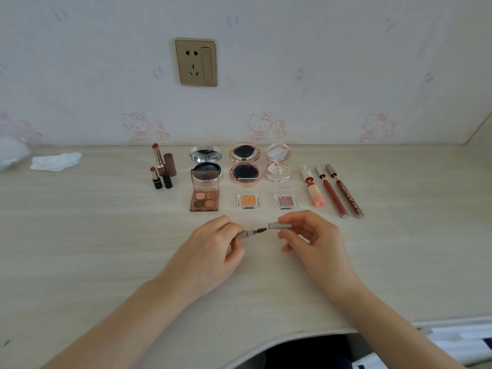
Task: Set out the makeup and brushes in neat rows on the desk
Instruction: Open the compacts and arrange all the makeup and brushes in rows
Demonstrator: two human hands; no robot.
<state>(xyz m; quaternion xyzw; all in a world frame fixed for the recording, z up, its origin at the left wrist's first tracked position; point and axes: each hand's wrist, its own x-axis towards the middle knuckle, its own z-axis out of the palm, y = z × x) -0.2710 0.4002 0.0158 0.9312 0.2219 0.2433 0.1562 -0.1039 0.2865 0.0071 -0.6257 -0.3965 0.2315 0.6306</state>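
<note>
My left hand [213, 251] pinches a grey brow pencil with a small spoolie brush [259, 231] sticking out to the right. My right hand [310, 235] pinches its grey cap [278, 225], a short gap from the brush tip. Behind them on the desk [93, 235], makeup lies in rows: two uncapped lipsticks [157, 166] with caps beside them, three open compacts [245, 163], a four-pan eyeshadow palette [204, 194], an orange single shadow [248, 201], a pink single shadow [285, 201], and three opened lip gloss tubes [335, 191] at the right.
A crumpled white tissue [54, 161] lies at the back left, with a blurred white object at the far left edge. The wall with a gold socket [196, 62] stands right behind the rows. The desk's curved front edge [292, 335] is near my body.
</note>
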